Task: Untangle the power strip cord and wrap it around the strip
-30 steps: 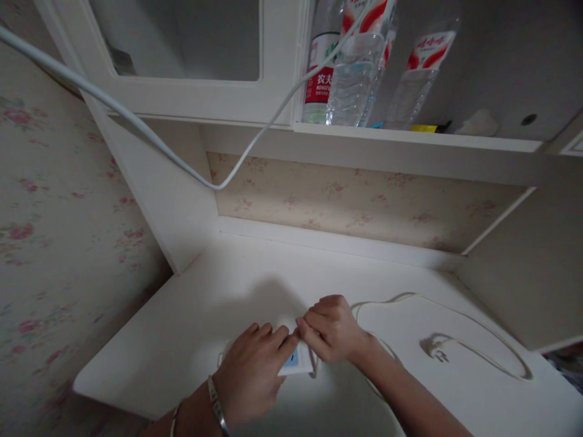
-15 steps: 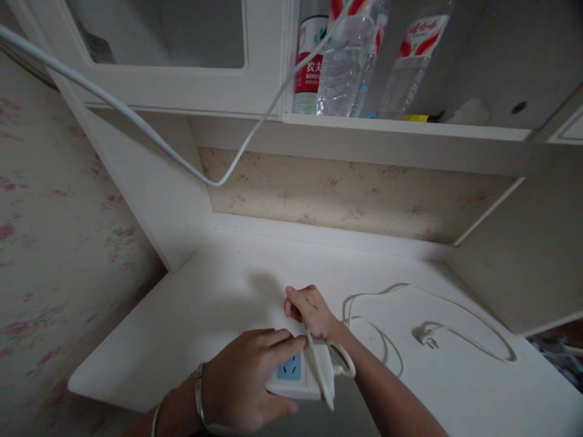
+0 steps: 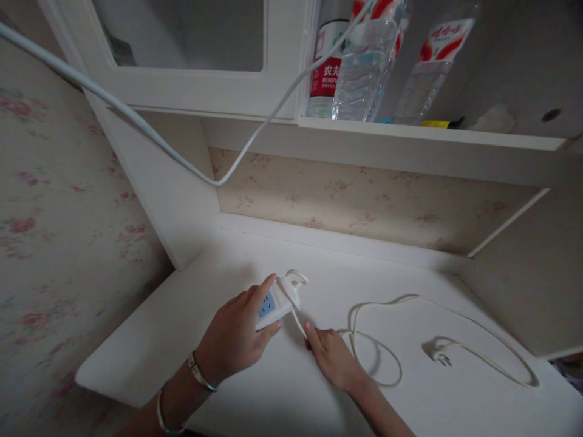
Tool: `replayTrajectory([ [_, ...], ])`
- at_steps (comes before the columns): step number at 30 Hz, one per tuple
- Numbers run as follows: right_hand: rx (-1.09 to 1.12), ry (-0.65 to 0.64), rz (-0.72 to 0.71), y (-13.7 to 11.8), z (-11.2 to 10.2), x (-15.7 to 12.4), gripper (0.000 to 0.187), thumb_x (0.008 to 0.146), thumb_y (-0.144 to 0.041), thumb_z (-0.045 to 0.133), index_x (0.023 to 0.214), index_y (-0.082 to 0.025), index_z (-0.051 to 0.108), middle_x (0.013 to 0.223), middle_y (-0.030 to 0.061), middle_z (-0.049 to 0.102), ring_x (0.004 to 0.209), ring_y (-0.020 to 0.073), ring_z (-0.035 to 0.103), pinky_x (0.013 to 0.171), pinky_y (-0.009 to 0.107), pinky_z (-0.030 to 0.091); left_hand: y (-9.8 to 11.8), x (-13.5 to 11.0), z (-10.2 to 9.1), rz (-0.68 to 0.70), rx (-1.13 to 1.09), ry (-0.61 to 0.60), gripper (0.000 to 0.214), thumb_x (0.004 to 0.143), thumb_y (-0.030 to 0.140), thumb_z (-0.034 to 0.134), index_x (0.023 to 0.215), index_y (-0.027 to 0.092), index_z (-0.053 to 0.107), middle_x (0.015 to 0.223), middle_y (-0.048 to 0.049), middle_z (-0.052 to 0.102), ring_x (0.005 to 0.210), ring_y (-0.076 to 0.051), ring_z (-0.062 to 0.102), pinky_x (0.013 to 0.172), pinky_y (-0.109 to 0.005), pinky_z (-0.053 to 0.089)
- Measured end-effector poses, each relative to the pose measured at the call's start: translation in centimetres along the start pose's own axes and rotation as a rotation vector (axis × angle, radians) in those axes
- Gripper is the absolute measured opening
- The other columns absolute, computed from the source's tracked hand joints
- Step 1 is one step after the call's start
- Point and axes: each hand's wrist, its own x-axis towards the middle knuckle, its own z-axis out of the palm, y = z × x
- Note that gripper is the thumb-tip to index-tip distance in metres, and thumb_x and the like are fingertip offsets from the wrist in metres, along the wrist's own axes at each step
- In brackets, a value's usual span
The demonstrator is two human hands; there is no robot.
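Observation:
My left hand (image 3: pixel 240 325) is closed around a white power strip (image 3: pixel 279 311) with a blue socket face, held tilted above the white desk. The strip's cream cord (image 3: pixel 298 323) loops at its far end and crosses over its body. Just to the right, my right hand (image 3: pixel 331 357) pinches that cord between thumb and fingers. Beyond this hand the cord lies in loose loops on the desk and ends in a plug (image 3: pixel 441 357) with its prongs showing.
The white desk (image 3: pixel 255 388) backs onto a low ledge and flowered wallpaper. Plastic bottles (image 3: pixel 362 79) stand on the shelf above. A thick white cable (image 3: pixel 182 161) hangs across the upper view, close to the camera. A side panel (image 3: pixel 523 273) rises at the right.
My left hand has carried the power strip forward and left, turning it. My right hand has come back from beyond the strip to its right side, still pinching the cord.

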Motion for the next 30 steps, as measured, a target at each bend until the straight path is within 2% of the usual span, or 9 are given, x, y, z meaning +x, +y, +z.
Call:
replayTrajectory([
  [3, -0.276, 0.108, -0.172, -1.5, -0.5, -1.3, 0.049, 0.101, -0.037, 0.025, 0.067, -0.019, 0.056, 0.059, 0.002, 0.061, 0.052, 0.0132, 0.057, 0.054, 0.026, 0.027, -0.1, 0.6, 0.9, -0.04, 0.129, -0.026, 0.065, 0.088, 0.032, 0.052, 0.145, 0.029, 0.021, 0.116, -0.0072, 0.057, 0.099, -0.023, 0.058, 0.085, -0.035, 0.046],
  [7, -0.48, 0.276, -0.401, -3.5, -2.4, -2.3, 0.037, 0.098, -0.028, 0.038, 0.067, -0.019, 0.055, 0.054, 0.0004, 0.057, 0.046, 0.0114, 0.05, 0.053, 0.029, 0.021, 0.4, 0.7, 2.4, -0.061, 0.283, -0.091, 0.066, 0.085, 0.026, 0.054, 0.144, 0.032, 0.024, 0.11, -0.0054, 0.057, 0.092, -0.023, 0.057, 0.08, -0.036, 0.044],
  [11, -0.565, 0.427, -0.605, -4.9, -4.9, -1.9, 0.035, 0.094, -0.024, 0.046, 0.06, -0.018, 0.053, 0.05, 0.0, 0.053, 0.045, 0.011, 0.044, 0.054, 0.03, 0.019, 1.6, -0.2, 3.9, 0.036, 0.275, -0.205, 0.058, 0.084, 0.023, 0.055, 0.138, 0.033, 0.034, 0.114, -0.0046, 0.056, 0.098, -0.024, 0.054, 0.085, -0.039, 0.042],
  [15, -0.553, 0.45, -0.679, -5.1, -6.5, -0.2, 0.037, 0.093, -0.024, 0.046, 0.058, -0.017, 0.053, 0.047, -0.0006, 0.052, 0.043, 0.0094, 0.039, 0.054, 0.03, 0.019, 3.4, -1.4, 4.2, 0.143, 0.199, -0.323, 0.048, 0.081, 0.023, 0.059, 0.127, 0.031, 0.044, 0.114, -0.0036, 0.056, 0.1, -0.025, 0.052, 0.089, -0.041, 0.041],
  [17, -0.514, 0.399, -0.669, -4.8, -6.8, 0.7, 0.04, 0.095, -0.026, 0.043, 0.057, -0.016, 0.053, 0.046, -0.001, 0.05, 0.042, 0.0086, 0.037, 0.053, 0.03, 0.019, 4.3, -1.7, 3.6, 0.204, 0.147, -0.383, 0.054, 0.079, 0.025, 0.062, 0.129, 0.033, 0.042, 0.112, -0.0022, 0.057, 0.098, -0.025, 0.053, 0.088, -0.041, 0.042],
  [20, -0.365, 0.231, -0.594, -4.2, -7.1, 1.9, 0.049, 0.097, -0.032, 0.037, 0.054, -0.016, 0.052, 0.044, -0.0018, 0.045, 0.041, 0.0077, 0.036, 0.052, 0.028, 0.021, 5.4, -2.0, 2.3, 0.266, 0.087, -0.43, 0.063, 0.078, 0.028, 0.064, 0.134, 0.035, 0.036, 0.11, -0.0023, 0.058, 0.096, -0.024, 0.053, 0.087, -0.04, 0.043],
  [24, 0.047, 0.079, -0.342, -3.2, -6.8, 3.0, 0.059, 0.099, -0.045, 0.029, 0.054, -0.015, 0.054, 0.045, -0.003, 0.042, 0.044, 0.0075, 0.041, 0.051, 0.022, 0.029, 6.0, -2.5, 1.1, 0.326, -0.018, -0.456, 0.061, 0.079, 0.035, 0.064, 0.134, 0.036, 0.036, 0.109, -0.0017, 0.06, 0.095, -0.023, 0.056, 0.088, -0.039, 0.043],
  [27, 0.269, 0.058, -0.165, -1.8, -5.6, 3.6, 0.064, 0.097, -0.053, 0.027, 0.055, -0.015, 0.056, 0.044, -0.0029, 0.041, 0.045, 0.0085, 0.043, 0.051, 0.021, 0.034, 5.9, -2.9, 1.0, 0.303, -0.076, -0.394, 0.064, 0.078, 0.037, 0.066, 0.134, 0.035, 0.036, 0.115, -0.0026, 0.059, 0.099, -0.023, 0.056, 0.091, -0.038, 0.044],
  [30, 0.296, 0.061, -0.1, -0.1, -3.7, 3.7, 0.067, 0.097, -0.054, 0.021, 0.057, -0.014, 0.058, 0.047, -0.0003, 0.047, 0.048, 0.0105, 0.048, 0.052, 0.022, 0.036, 5.3, -3.1, 1.2, 0.275, -0.094, -0.287, 0.062, 0.077, 0.033, 0.066, 0.133, 0.032, 0.037, 0.12, -0.0044, 0.058, 0.103, -0.024, 0.056, 0.093, -0.038, 0.044],
])
